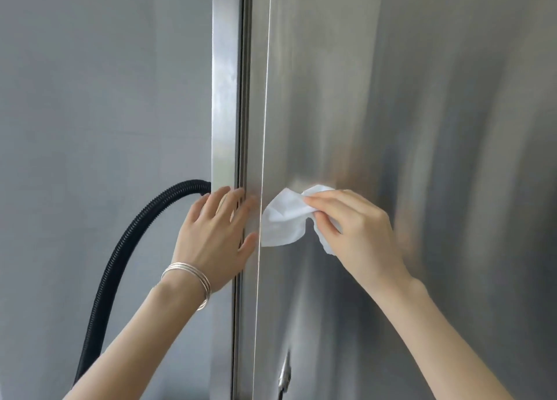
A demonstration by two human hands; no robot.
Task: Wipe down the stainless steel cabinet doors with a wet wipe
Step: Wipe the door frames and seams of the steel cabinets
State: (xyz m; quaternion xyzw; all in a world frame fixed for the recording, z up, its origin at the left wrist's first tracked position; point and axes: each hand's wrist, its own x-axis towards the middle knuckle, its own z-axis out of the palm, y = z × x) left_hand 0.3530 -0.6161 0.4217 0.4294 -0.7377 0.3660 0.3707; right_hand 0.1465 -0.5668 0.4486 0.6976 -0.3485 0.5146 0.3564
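Door (pixel 391 98) edge: wipe (pixel 284 218) (R-held)

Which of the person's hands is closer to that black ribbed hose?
Left. The left hand lies flat on the cabinet's edge right beside the black corrugated hose, fingertips almost at its upper end. The right hand, holding the white wet wipe, is farther right on the steel door.

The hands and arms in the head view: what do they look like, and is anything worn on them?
Both forearms are bare, with no sleeves and no gloves in view. The left hand has a stack of thin silver bangles around its wrist. The right hand and its wrist carry nothing: no ring, watch or band shows. The fingernails are short and look unpainted.
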